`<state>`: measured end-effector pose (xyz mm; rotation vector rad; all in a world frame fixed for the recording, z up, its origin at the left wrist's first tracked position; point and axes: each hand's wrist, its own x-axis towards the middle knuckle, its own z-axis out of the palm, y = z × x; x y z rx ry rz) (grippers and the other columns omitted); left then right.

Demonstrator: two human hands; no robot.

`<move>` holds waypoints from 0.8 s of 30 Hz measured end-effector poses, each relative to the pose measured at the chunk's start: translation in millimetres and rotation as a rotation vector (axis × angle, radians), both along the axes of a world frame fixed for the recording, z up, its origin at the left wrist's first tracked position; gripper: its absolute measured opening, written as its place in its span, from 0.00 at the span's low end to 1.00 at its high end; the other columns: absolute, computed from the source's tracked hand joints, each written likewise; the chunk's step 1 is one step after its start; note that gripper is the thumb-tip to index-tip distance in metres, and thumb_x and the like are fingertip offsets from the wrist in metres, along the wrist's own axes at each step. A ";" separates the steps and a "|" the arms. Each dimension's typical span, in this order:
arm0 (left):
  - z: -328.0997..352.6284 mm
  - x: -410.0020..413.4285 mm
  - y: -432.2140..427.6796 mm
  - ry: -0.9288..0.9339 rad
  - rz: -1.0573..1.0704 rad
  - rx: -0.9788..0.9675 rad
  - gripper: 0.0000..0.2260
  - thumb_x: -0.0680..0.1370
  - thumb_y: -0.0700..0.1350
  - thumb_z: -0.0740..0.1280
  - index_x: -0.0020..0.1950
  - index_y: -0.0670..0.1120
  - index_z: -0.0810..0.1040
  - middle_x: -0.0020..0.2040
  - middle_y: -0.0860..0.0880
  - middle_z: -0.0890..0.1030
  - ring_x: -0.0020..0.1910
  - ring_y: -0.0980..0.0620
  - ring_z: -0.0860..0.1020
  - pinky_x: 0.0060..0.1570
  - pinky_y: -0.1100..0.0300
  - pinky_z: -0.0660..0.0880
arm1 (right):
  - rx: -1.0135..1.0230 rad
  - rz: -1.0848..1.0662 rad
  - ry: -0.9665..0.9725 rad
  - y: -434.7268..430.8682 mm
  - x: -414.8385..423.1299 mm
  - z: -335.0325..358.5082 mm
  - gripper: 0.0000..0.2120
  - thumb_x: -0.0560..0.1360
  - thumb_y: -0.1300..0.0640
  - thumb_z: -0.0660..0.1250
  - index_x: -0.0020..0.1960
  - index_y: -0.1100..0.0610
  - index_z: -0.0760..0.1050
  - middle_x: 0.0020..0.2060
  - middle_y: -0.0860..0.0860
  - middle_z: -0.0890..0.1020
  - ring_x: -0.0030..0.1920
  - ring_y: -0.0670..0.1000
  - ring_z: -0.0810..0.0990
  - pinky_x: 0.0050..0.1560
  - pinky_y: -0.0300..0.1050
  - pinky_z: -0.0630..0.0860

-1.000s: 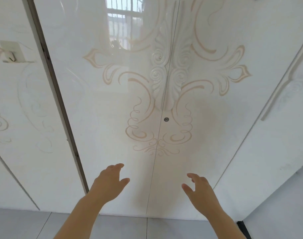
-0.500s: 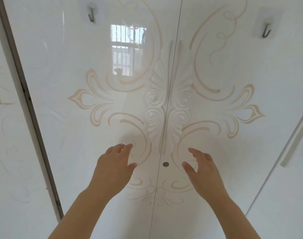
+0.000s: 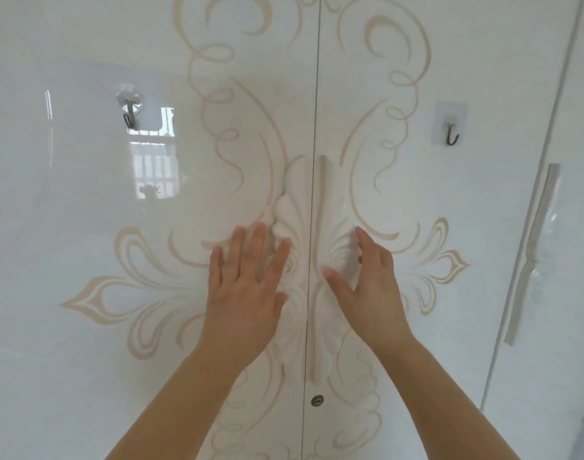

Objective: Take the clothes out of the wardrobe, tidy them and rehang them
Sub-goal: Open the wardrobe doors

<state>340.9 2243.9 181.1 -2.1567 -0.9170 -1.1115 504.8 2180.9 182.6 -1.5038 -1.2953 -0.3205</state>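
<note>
The left hand (image 3: 247, 293) lies released, fingers straight and spread, flat against the carving (image 3: 292, 207) just left of the seam (image 3: 316, 111). The right hand (image 3: 367, 287), just right of the seam, sets thumb and fingers astride the matching carving there; whether it grasps cannot be told. The wardrobe (image 3: 84, 360) stands shut, its doors meeting at the seam. A keyhole (image 3: 317, 400) sits on the seam below the hands. One hook (image 3: 129, 114) hangs well left of it, another hook (image 3: 451, 132) well right.

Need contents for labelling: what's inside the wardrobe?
Can't be seen: both wardrobe doors are shut, covering the inside. Visible only: left hand and right hand at the carved handles by the seam.
</note>
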 end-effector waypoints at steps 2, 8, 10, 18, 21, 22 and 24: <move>-2.8 5.2 10.1 0.000 -0.010 0.041 0.36 0.67 0.51 0.73 0.72 0.47 0.64 0.71 0.39 0.65 0.70 0.33 0.62 0.64 0.34 0.58 | -0.005 -0.034 -0.033 7.3 -5.5 9.2 0.34 0.74 0.46 0.66 0.74 0.54 0.55 0.67 0.52 0.66 0.67 0.50 0.64 0.63 0.41 0.61; -13.0 14.7 24.6 -0.093 -0.098 0.064 0.30 0.73 0.55 0.63 0.73 0.47 0.60 0.73 0.39 0.61 0.72 0.35 0.52 0.67 0.35 0.47 | 0.017 -0.050 0.103 12.5 -16.0 18.1 0.23 0.76 0.50 0.61 0.70 0.53 0.61 0.49 0.46 0.72 0.52 0.44 0.70 0.55 0.44 0.69; -14.0 15.1 25.6 -0.107 -0.142 0.067 0.30 0.73 0.53 0.64 0.73 0.47 0.61 0.72 0.38 0.62 0.72 0.35 0.53 0.67 0.35 0.47 | 0.040 -0.015 0.176 11.3 -17.3 22.3 0.17 0.78 0.53 0.56 0.67 0.53 0.64 0.41 0.43 0.73 0.46 0.42 0.72 0.51 0.39 0.69; -9.0 6.8 22.2 -0.076 -0.192 -0.007 0.28 0.75 0.53 0.60 0.74 0.48 0.59 0.73 0.40 0.62 0.72 0.36 0.55 0.68 0.34 0.50 | 0.007 -0.007 0.341 -0.1 -25.6 30.8 0.10 0.79 0.47 0.51 0.58 0.41 0.66 0.50 0.35 0.74 0.52 0.30 0.71 0.50 0.33 0.66; -5.4 4.6 18.9 -0.070 -0.208 -0.024 0.32 0.71 0.50 0.71 0.72 0.47 0.65 0.71 0.39 0.65 0.71 0.34 0.60 0.66 0.33 0.52 | 0.002 0.018 0.389 -9.4 -27.3 33.3 0.14 0.77 0.45 0.51 0.60 0.42 0.67 0.52 0.37 0.74 0.57 0.41 0.73 0.59 0.45 0.71; -4.5 3.8 17.7 -0.072 -0.216 -0.037 0.33 0.69 0.49 0.73 0.71 0.46 0.66 0.71 0.39 0.66 0.70 0.34 0.61 0.66 0.33 0.52 | 0.005 0.031 0.416 -13.6 -27.4 33.4 0.13 0.78 0.47 0.52 0.61 0.43 0.68 0.53 0.40 0.75 0.58 0.44 0.73 0.62 0.50 0.71; -2.4 2.2 13.2 -0.100 -0.244 -0.083 0.32 0.68 0.46 0.74 0.70 0.46 0.68 0.70 0.39 0.67 0.70 0.33 0.61 0.66 0.33 0.52 | 0.012 0.054 0.461 -24.3 -27.2 33.1 0.12 0.79 0.49 0.53 0.60 0.42 0.69 0.56 0.44 0.76 0.60 0.47 0.73 0.63 0.55 0.71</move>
